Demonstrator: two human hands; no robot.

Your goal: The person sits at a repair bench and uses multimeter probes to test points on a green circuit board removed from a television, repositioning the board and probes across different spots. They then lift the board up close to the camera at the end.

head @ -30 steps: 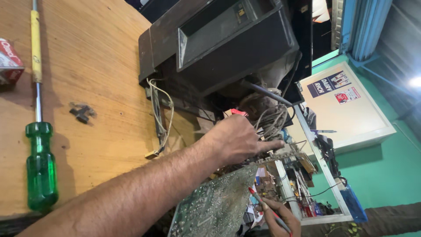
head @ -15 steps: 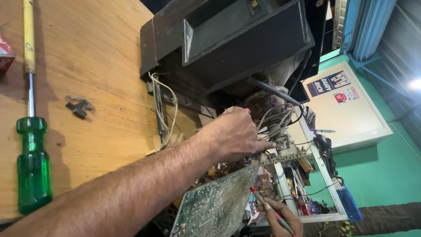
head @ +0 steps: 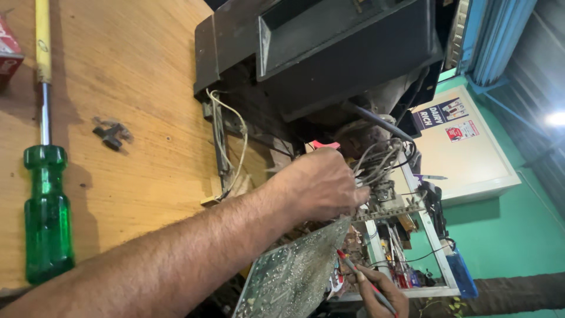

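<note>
Right hand (head: pixel 376 291): my grip was closed on a red probe (head: pixel 353 268), tip at the board (head: pixel 294 271).
Left hand (head: pixel 321 185): fingers curled among wires (head: pixel 376 162); hold unclear.
Progress: set (head: pixel 329 53) opened on the surface (head: pixel 129 76), board exposed; probing unfinished, I judged.

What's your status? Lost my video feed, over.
Left hand in the wire bundle behind the dark set. Right hand holds red probe beside circuit board. Wires crowd the spot.
</note>
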